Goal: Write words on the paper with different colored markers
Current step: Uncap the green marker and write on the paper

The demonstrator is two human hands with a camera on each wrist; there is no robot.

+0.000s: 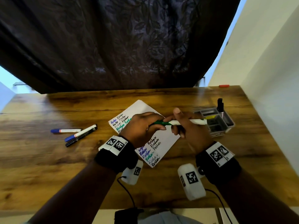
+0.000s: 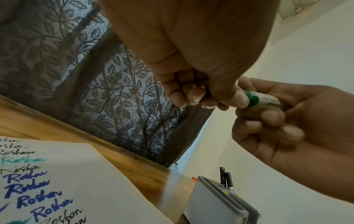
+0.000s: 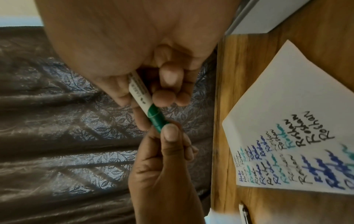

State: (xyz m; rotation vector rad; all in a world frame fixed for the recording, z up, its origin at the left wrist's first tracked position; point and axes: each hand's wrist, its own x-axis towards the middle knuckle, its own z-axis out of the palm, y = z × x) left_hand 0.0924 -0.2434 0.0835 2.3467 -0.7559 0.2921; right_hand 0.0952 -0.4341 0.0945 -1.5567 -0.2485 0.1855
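Green-capped marker point(image 1: 176, 122) hangs over the paper point(image 1: 163, 139) at mid-desk: right hand point(image 1: 189, 126) grips the white barrel, left hand point(image 1: 142, 126) fingers point(image 2: 193, 97) pinch the cap. A hard tug could jerk the tip free, smearing ink on skin or written lines.

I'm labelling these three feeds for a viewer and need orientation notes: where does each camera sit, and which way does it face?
Head: worn on the head, looking forward and down at the table, the paper, both forearms and hands.
Left wrist: under the left hand, looking along it and upward toward the curtain; the right hand enters.
Right wrist: under the right hand, looking along its fingers; the left hand enters.
Shared: all three show the green marker gripped by both hands.
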